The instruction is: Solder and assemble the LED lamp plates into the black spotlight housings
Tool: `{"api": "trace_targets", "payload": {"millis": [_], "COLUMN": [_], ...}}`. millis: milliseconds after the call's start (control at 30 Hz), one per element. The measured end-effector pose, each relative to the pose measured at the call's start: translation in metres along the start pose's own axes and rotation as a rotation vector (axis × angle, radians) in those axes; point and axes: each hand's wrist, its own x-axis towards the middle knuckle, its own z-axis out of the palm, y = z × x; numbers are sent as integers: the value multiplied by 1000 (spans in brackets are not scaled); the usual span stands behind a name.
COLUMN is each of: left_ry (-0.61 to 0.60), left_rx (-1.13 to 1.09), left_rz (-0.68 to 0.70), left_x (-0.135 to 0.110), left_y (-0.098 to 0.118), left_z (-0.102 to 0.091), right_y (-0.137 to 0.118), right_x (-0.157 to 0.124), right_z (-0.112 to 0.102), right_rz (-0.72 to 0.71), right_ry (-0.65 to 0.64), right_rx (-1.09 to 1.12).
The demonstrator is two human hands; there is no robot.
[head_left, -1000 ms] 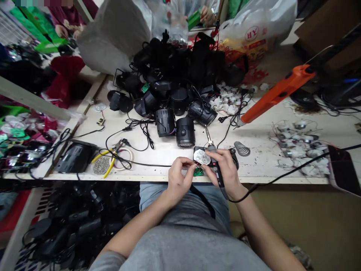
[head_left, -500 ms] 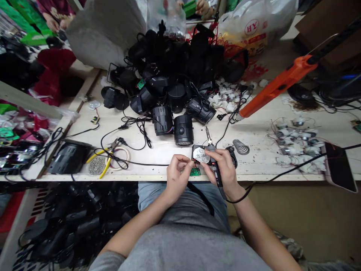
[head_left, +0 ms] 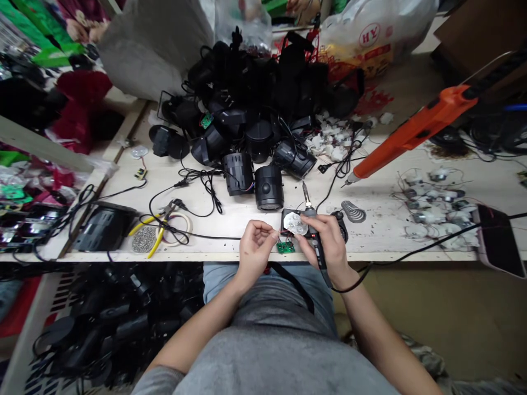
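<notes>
My left hand (head_left: 256, 249) is closed in a pinch on a thin wire, just left of a round whitish disc with clear lenses (head_left: 295, 223). My right hand (head_left: 329, 244) holds a soldering iron (head_left: 318, 248), its tip pointing away from me above the table. The thumb and index finger of that hand also touch the disc's right edge. Below the disc, a small green circuit board (head_left: 285, 247) lies near the table's front edge. A dark housing (head_left: 284, 218) is partly hidden under the disc.
Black lamp housings (head_left: 269, 188) are piled behind my hands. Yellow-handled pliers (head_left: 155, 242) and a solder-wire ring (head_left: 187, 222) lie left. An orange electric screwdriver (head_left: 415, 131) hangs at right. White motors (head_left: 432, 203) and a phone (head_left: 500, 238) lie beyond the iron's cable. Other people's hands show at the back.
My left hand has drawn slightly left, away from the disc, and the green board shows more fully. The hanging screwdriver has shifted, so its tip shows. My right hand keeps its hold.
</notes>
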Motion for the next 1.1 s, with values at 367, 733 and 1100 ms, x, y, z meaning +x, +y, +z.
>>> {"api": "trace_targets", "payload": {"millis": [367, 733, 1100], "left_ry": [-287, -356, -319], "left_rx": [523, 501, 80], "left_rz": [699, 629, 35], "left_x": [0, 6, -3], "left_y": [-2, -8, -10], "left_z": [-15, -15, -5], "right_y": [1, -47, -48], "right_x": [7, -48, -40], "right_z": [6, 12, 33], "right_rz": [-12, 170, 283], "right_ry": [79, 240, 249], "right_rx": [-77, -188, -113]}}
